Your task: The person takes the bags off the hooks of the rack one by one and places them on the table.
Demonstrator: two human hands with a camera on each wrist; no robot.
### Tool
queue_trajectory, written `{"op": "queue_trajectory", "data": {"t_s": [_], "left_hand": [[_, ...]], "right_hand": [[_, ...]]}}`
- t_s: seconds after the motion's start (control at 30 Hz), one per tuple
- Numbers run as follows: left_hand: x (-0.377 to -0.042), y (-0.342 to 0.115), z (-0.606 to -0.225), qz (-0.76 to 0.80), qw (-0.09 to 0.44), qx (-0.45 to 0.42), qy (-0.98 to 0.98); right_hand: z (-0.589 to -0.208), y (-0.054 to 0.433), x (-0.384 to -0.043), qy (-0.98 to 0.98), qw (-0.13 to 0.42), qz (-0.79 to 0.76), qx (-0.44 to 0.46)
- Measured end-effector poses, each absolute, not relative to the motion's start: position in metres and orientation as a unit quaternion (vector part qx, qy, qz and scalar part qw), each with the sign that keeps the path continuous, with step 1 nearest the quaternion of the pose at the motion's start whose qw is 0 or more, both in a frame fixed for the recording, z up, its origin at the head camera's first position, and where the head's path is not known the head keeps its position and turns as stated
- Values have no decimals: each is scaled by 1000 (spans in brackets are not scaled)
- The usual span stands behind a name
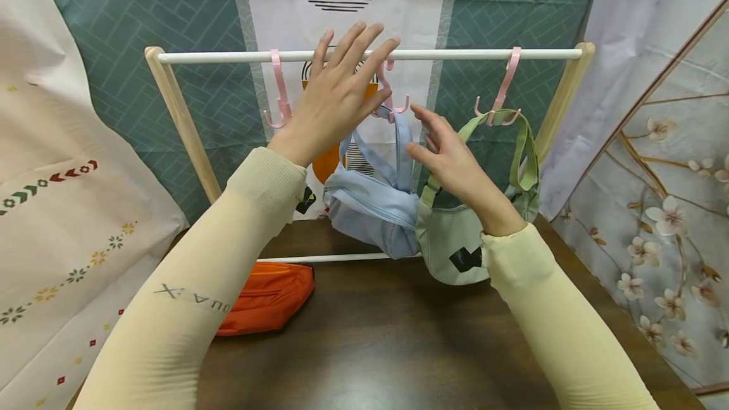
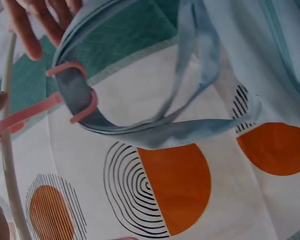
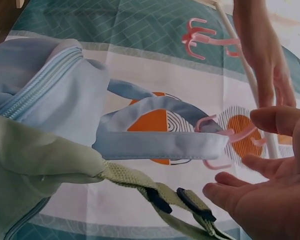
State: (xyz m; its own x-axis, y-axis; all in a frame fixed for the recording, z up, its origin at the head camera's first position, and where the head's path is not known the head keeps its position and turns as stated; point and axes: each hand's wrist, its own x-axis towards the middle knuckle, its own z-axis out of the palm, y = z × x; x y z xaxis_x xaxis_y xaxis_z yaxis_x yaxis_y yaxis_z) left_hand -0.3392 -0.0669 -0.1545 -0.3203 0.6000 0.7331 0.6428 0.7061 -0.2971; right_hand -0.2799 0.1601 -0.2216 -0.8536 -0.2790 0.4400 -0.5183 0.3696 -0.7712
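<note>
A light blue bag hangs by its strap from the middle pink hook on the white rail. In front of the rail, left of that hook, my left hand is raised with fingers spread and straight. My right hand stands to the right of the blue strap, fingers loosely bent and nothing held. Beside it a green bag hangs from the right pink hook. The right wrist view shows my right fingers close to the middle hook.
A third pink hook hangs bare at the left of the rail. An orange pouch lies on the dark table, partly behind my left forearm. Wooden posts hold up the rail, with patterned cloths behind and at both sides.
</note>
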Motion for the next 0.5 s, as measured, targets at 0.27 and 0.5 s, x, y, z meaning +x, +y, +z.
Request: {"op": "queue_trajectory", "data": {"t_s": [0.27,0.5], "left_hand": [[-340,-63,-141,17,414,-365,-834],[-342,-59,-138,4,369,-377,-850]], "right_hand": [[-212,150,-288,-818,146,513,215],[-210,143,-297,-861,122,472,142]]}}
